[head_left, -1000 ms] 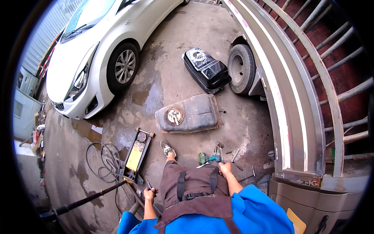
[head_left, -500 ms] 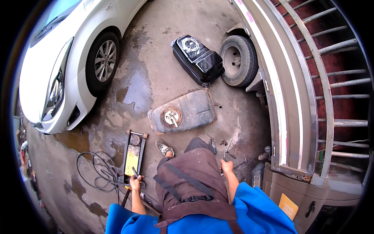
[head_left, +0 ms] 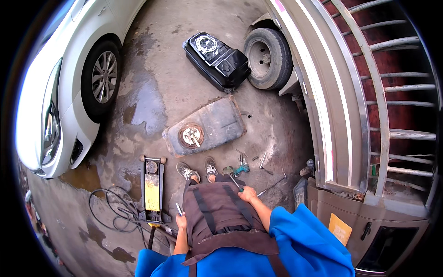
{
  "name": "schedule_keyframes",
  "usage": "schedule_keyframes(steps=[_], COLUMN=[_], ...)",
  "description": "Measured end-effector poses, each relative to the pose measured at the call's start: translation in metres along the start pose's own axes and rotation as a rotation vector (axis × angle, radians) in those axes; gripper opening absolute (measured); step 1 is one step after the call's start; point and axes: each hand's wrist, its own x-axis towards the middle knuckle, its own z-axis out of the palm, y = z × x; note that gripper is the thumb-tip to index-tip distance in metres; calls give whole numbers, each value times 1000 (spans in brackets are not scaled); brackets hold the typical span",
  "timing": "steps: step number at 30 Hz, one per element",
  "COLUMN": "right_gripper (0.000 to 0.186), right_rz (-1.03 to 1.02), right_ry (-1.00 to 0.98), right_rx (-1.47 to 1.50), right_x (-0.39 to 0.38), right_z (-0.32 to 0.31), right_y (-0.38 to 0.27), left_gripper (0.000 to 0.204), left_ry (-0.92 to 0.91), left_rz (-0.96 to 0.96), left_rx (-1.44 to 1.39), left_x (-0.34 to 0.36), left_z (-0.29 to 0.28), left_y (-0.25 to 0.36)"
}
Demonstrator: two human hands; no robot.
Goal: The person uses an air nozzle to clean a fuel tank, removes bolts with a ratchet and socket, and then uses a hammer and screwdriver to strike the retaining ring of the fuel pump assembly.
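Observation:
My right hand [head_left: 248,194], in front of my dark apron, is closed round a screwdriver [head_left: 234,182] with a long thin shaft and a greenish handle. In my left hand [head_left: 182,222] is a short silver metal tool [head_left: 179,208], its exact kind unclear; it sticks up beside the apron. Beyond my shoes lies a worn grey fuel tank [head_left: 220,121] with rusty edges. A pale round fitting [head_left: 191,135] sits in a rusty ring on its top. A teal power tool [head_left: 242,167] rests on the ground near my right shoe.
A yellow and black floor jack [head_left: 152,189] and a coiled black hose [head_left: 110,210] are at left. A glossy black tank [head_left: 217,60] lies by the truck wheel [head_left: 268,58]. A white car [head_left: 69,83] stands left. Hand tools [head_left: 272,185] are scattered at right.
My left hand has moved right, away from the jack, with the silver tool. My right hand has come inward, the screwdriver now slanting left. The view has shifted and both shoes now show.

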Motion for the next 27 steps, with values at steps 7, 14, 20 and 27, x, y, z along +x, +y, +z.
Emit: schedule_keyframes(steps=[7, 14, 20, 27], right_gripper=[51, 50, 45, 41], right_rz=[-196, -294, -295, -452], right_ry=[-69, -146, -112, 18], right_rx=[193, 568, 353, 5], right_x=[4, -37, -47, -85], right_z=[-32, -102, -124, -123], right_y=[30, 20, -28, -107], left_gripper=[49, 40, 45, 41], left_ry=[-43, -235, -207, -281], left_rz=[34, 48, 61, 63], left_rx=[-23, -691, -301, -322], left_x=[14, -42, -48, -26], left_z=[2, -44, -40, -45], left_y=[23, 103, 129, 128])
